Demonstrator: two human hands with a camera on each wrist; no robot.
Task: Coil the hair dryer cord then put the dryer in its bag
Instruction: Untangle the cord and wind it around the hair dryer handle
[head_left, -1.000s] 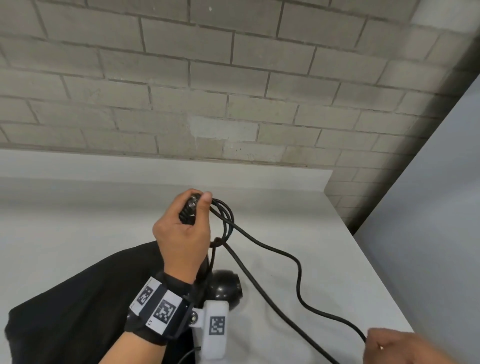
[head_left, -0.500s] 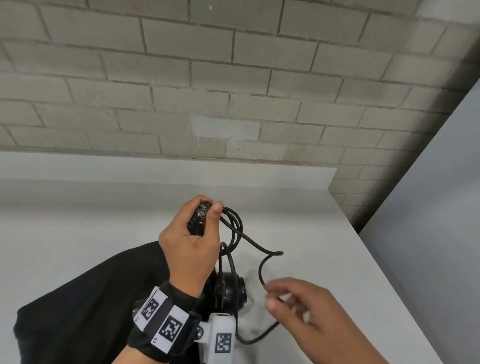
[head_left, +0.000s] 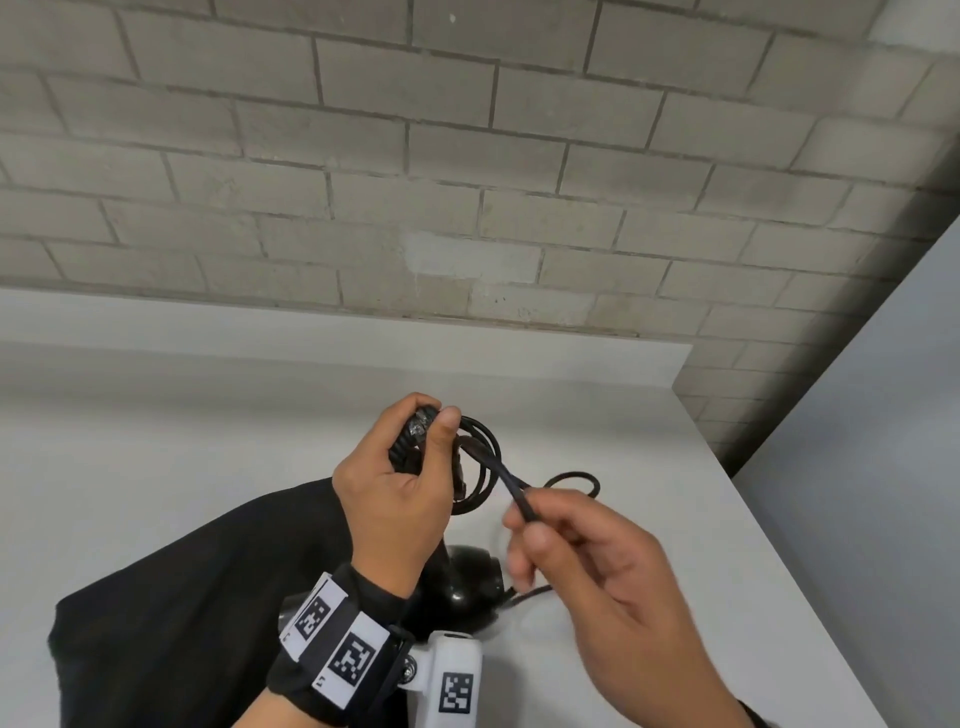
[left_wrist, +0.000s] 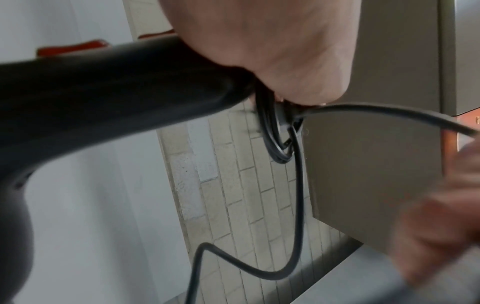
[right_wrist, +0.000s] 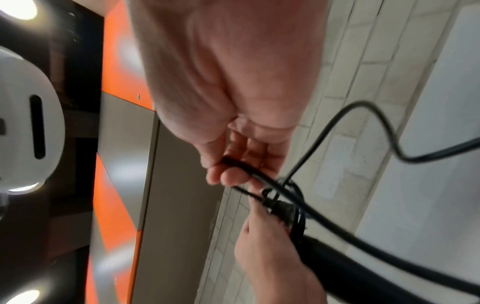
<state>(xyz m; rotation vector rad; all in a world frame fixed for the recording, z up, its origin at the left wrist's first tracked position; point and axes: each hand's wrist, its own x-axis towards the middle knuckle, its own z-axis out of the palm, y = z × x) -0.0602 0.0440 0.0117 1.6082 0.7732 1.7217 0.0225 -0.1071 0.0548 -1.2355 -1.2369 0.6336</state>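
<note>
My left hand (head_left: 400, 483) grips the handle end of the black hair dryer (head_left: 470, 582), whose body hangs below the hand over the table. Several loops of black cord (head_left: 485, 462) are gathered under my left thumb. My right hand (head_left: 524, 525) pinches the cord between thumb and fingers just right of those loops. From there the cord curves away in a slack loop (head_left: 576, 480). In the left wrist view the dryer handle (left_wrist: 103, 98) runs under my palm, with the cord (left_wrist: 298, 195) hanging below. The right wrist view shows my fingers (right_wrist: 233, 174) pinching the cord (right_wrist: 311, 209).
The black bag (head_left: 171, 613) lies crumpled on the white table (head_left: 649, 415) at the lower left, under my left wrist. A brick wall (head_left: 467, 182) stands behind the table. The table's right edge drops off beside a grey panel (head_left: 872, 467).
My right hand has come up from the table's lower right edge with the cord and now pinches it close beside the loops in my left hand. The slack has shortened.
</note>
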